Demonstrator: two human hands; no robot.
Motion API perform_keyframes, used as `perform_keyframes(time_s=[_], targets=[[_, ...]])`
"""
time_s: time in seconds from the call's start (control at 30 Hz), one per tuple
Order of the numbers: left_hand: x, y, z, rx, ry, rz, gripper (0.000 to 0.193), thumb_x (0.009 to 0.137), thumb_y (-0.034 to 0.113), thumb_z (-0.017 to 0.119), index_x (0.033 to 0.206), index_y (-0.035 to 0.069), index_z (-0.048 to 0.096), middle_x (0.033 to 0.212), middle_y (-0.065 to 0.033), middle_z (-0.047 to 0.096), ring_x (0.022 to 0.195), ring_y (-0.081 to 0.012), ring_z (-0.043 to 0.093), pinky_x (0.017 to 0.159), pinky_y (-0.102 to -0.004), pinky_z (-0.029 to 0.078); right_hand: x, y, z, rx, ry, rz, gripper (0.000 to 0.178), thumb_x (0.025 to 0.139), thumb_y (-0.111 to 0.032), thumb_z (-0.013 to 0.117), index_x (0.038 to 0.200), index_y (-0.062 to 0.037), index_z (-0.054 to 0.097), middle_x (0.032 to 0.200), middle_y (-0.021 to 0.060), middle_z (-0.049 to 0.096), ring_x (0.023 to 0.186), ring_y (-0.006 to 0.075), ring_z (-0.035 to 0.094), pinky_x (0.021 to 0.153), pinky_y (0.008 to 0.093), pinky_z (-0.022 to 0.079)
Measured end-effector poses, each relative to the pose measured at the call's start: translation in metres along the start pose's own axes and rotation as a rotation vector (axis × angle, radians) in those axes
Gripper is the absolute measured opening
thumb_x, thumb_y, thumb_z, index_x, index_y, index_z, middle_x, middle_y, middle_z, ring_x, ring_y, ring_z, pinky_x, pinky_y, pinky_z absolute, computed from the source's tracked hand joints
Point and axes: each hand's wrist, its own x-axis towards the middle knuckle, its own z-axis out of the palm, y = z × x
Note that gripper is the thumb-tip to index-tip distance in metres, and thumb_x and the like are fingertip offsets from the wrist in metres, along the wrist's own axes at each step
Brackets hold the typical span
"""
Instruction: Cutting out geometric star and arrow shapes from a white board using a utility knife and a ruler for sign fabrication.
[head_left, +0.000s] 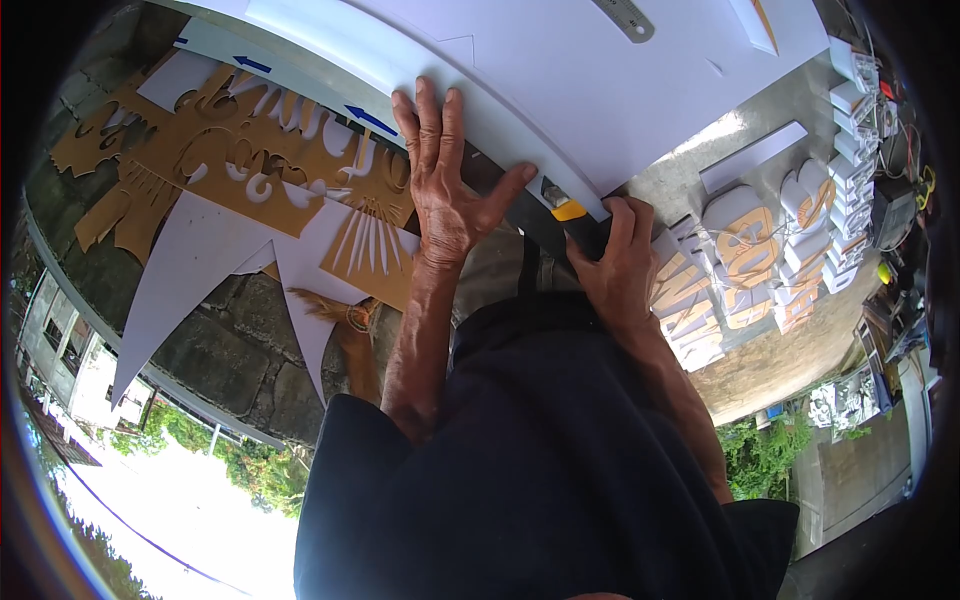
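White sheet edge is lying under my left hand (443,190), which I am pressing flat, fingers spread, on the dark straightedge (500,190). That bar is running slantwise toward my right hand (612,262), which is gripping the yellow-tipped cutter (566,208) just beside it, blade meeting the white sheet (560,70) on the counter (700,170).

Head camera looks steeply down, close over the hands (fisheye-bent edges).
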Motion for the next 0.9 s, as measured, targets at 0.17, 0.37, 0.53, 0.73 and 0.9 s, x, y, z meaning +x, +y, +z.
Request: perform_keyframes(time_s=[0.17,0.37,0.53,0.73,0.9], targets=[[-0.0001,-0.0005,0.0012,0.004,0.019,0.002,0.107,0.07,0.045,0.094,0.155,0.002,0.045,0.167,-0.0263,0.027,0.156,-0.0512,0.012,0.124,-0.0593,0.026,-0.0002,0.0004,0.0009,-0.005,0.002,0.004,0.071,0.072,-0.013,0.089,0.129,-0.0021,0.049,0.124,0.0167,0.051,0.092,0.0391,0.069,0.073,0.0461,0.059],[0.0001,-0.0001,0.0009,0.007,0.012,-0.001,0.107,0.07,0.045,0.094,0.155,0.001,0.044,0.167,-0.0262,0.026,0.156,-0.0511,0.012,0.123,-0.06,0.026,0.0007,-0.0016,-0.0008,-0.017,-0.019,0.018,0.07,0.072,-0.014,0.09,0.128,-0.0024,0.049,0.124,0.0165,0.051,0.091,0.0391,0.07,0.072,0.0463,0.059],[0.0001,-0.0009,0.0011,0.001,0.009,-0.003,0.108,0.07,0.046,0.093,0.155,0.001,0.044,0.168,-0.026,0.026,0.156,-0.0513,0.012,0.123,-0.0603,0.026,0.0019,-0.0022,-0.0031,-0.016,-0.04,0.028,0.07,0.073,-0.014,0.09,0.128,-0.0023,0.049,0.124,0.0168,0.051,0.09,0.0397,0.07,0.073,0.0464,0.059],[-0.0009,-0.0026,-0.0008,0.008,0.016,0.006,0.108,0.07,0.046,0.093,0.155,0.001,0.045,0.168,-0.0256,0.027,0.156,-0.0513,0.012,0.123,-0.0606,0.026,0.0021,-0.0033,-0.0015,0.003,-0.04,0.019,0.071,0.072,-0.013,0.09,0.128,-0.0018,0.048,0.124,0.0169,0.051,0.09,0.0402,0.07,0.073,0.0466,0.059],[-0.0016,-0.0024,0.0027,0.003,0.017,0.01,0.108,0.07,0.045,0.094,0.155,0.001,0.045,0.168,-0.0252,0.026,0.156,-0.0506,0.012,0.123,-0.0606,0.026,0.0026,-0.0014,-0.002,-0.012,-0.045,0.018,0.072,0.072,-0.012,0.09,0.129,-0.0019,0.046,0.124,0.0169,0.05,0.091,0.04,0.069,0.073,0.0465,0.059]])
